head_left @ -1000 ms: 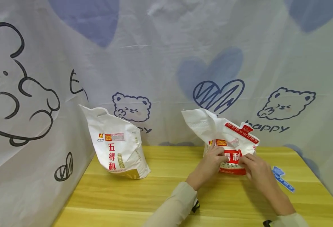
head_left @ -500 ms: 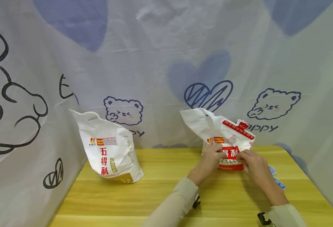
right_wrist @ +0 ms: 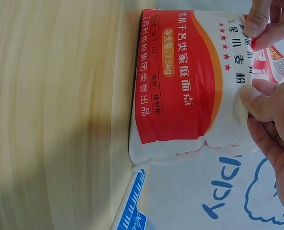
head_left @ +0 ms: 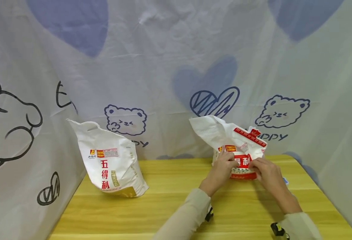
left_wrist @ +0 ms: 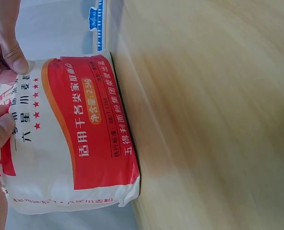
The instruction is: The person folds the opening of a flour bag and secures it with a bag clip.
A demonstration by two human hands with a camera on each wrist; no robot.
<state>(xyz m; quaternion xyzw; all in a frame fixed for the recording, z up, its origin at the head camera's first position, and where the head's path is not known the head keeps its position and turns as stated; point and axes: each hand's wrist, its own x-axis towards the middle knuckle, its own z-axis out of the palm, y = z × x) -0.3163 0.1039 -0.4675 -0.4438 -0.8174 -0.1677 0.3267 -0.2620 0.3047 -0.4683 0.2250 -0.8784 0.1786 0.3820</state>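
A red-and-white flour bag [head_left: 244, 175], marked 2.5kg, stands at the back right of the table, its loose white top leaning to the left. My left hand [head_left: 222, 168] pinches the front of this bag between thumb and fingers, beside the red label. On the label's other side, my right hand [head_left: 268, 173] pinches the bag too; both thumbs show in the right wrist view. A red sealing clip [head_left: 250, 136] lies slanted along the bag's upper right edge. Behind my right hand, a blue sealing clip [right_wrist: 132, 203] lies on the table, mostly hidden in the head view.
A second flour bag [head_left: 111, 160], white with red and gold print, stands on the left side of the wooden table [head_left: 170, 200]. Close behind the table hangs a pale curtain [head_left: 158, 76] with bear and heart drawings, and it also runs down the left side.
The head view has turned to the right, so the scene shifts left in it. Both hands keep their pinch on the flour bag, and the blue clip is now mostly covered by my right hand.
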